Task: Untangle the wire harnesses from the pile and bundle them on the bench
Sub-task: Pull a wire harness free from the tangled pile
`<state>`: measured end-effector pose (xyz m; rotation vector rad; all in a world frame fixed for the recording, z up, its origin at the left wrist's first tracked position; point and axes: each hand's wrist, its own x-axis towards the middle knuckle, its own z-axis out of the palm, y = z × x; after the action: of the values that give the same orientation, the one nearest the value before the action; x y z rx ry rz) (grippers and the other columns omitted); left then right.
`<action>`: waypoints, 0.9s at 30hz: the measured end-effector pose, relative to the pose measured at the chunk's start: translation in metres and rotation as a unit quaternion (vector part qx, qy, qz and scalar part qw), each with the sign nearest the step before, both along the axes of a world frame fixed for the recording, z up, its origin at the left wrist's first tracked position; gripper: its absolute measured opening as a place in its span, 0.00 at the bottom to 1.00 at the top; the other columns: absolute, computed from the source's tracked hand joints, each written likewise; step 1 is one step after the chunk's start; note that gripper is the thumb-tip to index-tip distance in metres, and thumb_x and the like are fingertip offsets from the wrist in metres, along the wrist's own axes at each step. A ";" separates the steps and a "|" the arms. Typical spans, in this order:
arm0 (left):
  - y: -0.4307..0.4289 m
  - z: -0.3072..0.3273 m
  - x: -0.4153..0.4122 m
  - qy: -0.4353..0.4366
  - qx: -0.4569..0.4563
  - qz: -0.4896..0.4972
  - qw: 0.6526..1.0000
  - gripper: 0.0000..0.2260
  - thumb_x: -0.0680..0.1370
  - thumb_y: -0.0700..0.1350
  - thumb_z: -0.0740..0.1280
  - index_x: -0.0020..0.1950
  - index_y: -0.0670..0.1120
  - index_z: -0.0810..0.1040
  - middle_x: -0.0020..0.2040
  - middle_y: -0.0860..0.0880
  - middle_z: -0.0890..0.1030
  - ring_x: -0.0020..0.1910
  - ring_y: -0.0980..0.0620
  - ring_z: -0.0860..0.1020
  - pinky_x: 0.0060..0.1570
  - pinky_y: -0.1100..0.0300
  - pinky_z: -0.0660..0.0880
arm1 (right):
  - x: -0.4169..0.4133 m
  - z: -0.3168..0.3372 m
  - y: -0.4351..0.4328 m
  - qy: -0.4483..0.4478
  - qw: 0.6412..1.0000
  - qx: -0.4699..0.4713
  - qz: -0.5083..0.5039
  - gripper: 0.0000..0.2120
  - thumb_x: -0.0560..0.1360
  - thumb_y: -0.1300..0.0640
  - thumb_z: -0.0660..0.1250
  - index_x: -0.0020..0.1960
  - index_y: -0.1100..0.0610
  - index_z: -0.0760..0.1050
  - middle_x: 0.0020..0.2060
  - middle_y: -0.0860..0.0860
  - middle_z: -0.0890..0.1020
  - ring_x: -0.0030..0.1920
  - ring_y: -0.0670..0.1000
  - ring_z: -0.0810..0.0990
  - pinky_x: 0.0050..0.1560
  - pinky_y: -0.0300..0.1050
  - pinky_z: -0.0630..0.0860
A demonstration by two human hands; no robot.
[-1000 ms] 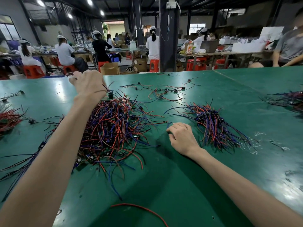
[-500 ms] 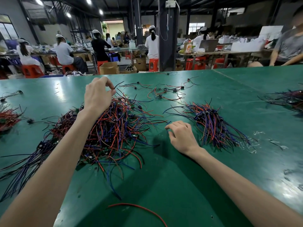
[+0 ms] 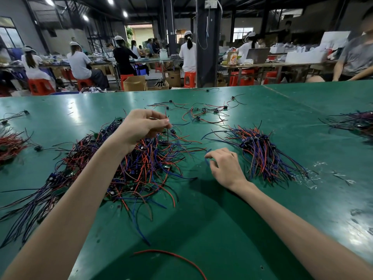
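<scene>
A tangled pile of red, blue and black wire harnesses point(image 3: 133, 168) lies on the green bench point(image 3: 232, 219) left of centre. My left hand point(image 3: 141, 126) hovers over the pile's far side and pinches a thin wire that hangs straight down into the pile. A sorted bundle of harnesses point(image 3: 262, 154) lies to the right. Between pile and bundle, my right hand point(image 3: 224, 166) rests on the bench with its fingers curled round a blue wire point(image 3: 206, 158).
Several loose harnesses point(image 3: 203, 114) lie farther back. More wire heaps sit at the left edge point(image 3: 10, 144) and right edge point(image 3: 355, 122). A single red wire point(image 3: 173, 257) lies near the front. Clear plastic scraps point(image 3: 310, 178) lie right of the bundle. People work at benches behind.
My left hand moved right and nearer over the pile and now pinches a wire. My right hand opened slightly and took hold of a blue wire.
</scene>
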<state>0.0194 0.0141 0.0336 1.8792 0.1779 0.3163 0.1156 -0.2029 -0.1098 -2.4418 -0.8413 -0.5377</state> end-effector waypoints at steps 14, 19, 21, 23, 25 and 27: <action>0.006 -0.023 0.028 0.065 0.059 0.001 0.996 0.40 0.76 0.43 0.70 0.79 0.47 0.45 0.76 0.43 0.60 0.73 0.45 0.63 0.69 0.51 0.61 | -0.002 0.001 -0.002 0.018 1.000 0.002 0.004 0.10 0.76 0.61 0.62 0.55 0.54 0.79 0.52 0.48 0.81 0.59 0.50 0.71 0.58 0.44 0.58; 0.031 -0.046 0.020 0.196 0.430 0.195 0.859 0.20 0.74 0.54 0.70 0.56 0.40 0.73 0.55 0.40 0.78 0.58 0.39 0.75 0.56 0.49 0.71 | -0.001 0.000 0.000 0.017 1.000 -0.001 0.007 0.11 0.76 0.61 0.62 0.54 0.55 0.80 0.52 0.49 0.82 0.59 0.50 0.71 0.57 0.43 0.57; 0.033 -0.051 0.015 0.263 0.476 0.205 0.814 0.19 0.73 0.57 0.70 0.45 0.42 0.73 0.52 0.42 0.78 0.52 0.41 0.76 0.56 0.49 0.70 | 0.000 -0.001 0.000 0.015 1.000 0.002 0.007 0.10 0.76 0.62 0.63 0.53 0.55 0.80 0.51 0.49 0.82 0.58 0.50 0.72 0.56 0.42 0.57; 0.032 -0.054 0.014 0.269 0.478 0.202 0.811 0.16 0.73 0.53 0.70 0.36 0.44 0.69 0.47 0.44 0.79 0.45 0.43 0.75 0.49 0.52 0.71 | 0.000 -0.002 0.000 0.014 1.000 0.002 0.007 0.10 0.75 0.62 0.63 0.52 0.55 0.81 0.51 0.48 0.82 0.58 0.51 0.72 0.55 0.42 0.58; 0.029 -0.053 0.013 0.243 0.467 0.211 0.824 0.14 0.73 0.46 0.69 0.33 0.43 0.68 0.45 0.43 0.78 0.42 0.43 0.75 0.43 0.55 0.71 | 0.000 -0.002 0.001 0.017 1.000 0.004 0.009 0.10 0.75 0.62 0.63 0.52 0.55 0.81 0.50 0.49 0.82 0.58 0.51 0.72 0.56 0.43 0.58; 0.026 -0.048 0.012 0.210 0.459 0.232 0.831 0.13 0.73 0.41 0.67 0.32 0.43 0.66 0.43 0.41 0.78 0.43 0.41 0.77 0.41 0.54 0.71 | 0.000 -0.002 0.001 0.019 1.000 0.006 0.010 0.10 0.75 0.62 0.63 0.52 0.55 0.81 0.50 0.49 0.82 0.58 0.51 0.72 0.55 0.43 0.58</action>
<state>0.0316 0.0401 -0.0148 2.8485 0.9323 0.3389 0.1151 -0.2023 -0.1116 -2.4228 -0.8438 -0.4857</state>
